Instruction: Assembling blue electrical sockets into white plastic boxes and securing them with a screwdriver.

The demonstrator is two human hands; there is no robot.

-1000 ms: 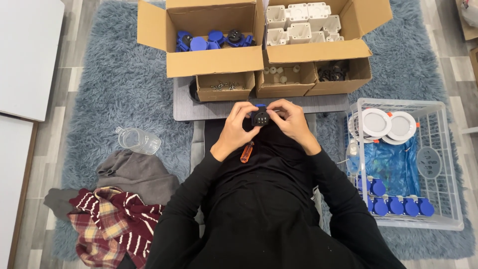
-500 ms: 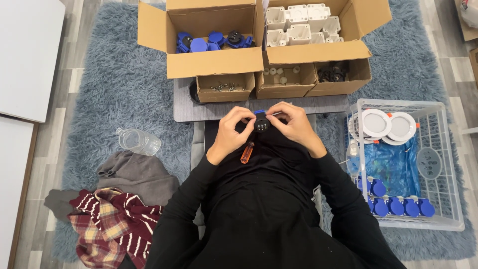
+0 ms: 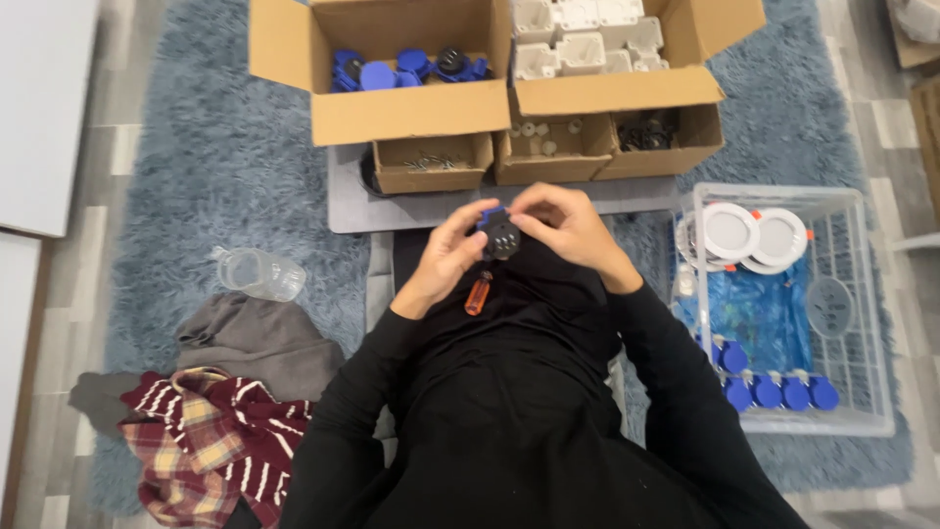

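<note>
Left hand (image 3: 446,257): clasped the small round part (image 3: 501,236), black face, blue rim, over the lap.
Right hand (image 3: 566,223): pinched the same part from above.
Screwdriver (image 3: 477,293): one, orange translucent handle, lay below the part.
Cardboard boxes (image 3: 411,108): five, matte brown.
Rug (image 3: 186,196): shaggy, grey-blue.

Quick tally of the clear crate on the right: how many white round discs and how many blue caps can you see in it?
In the clear crate:
White round discs: 2
Blue caps: 6 in view, some may be hidden behind the sleeve
Total: 8
</note>
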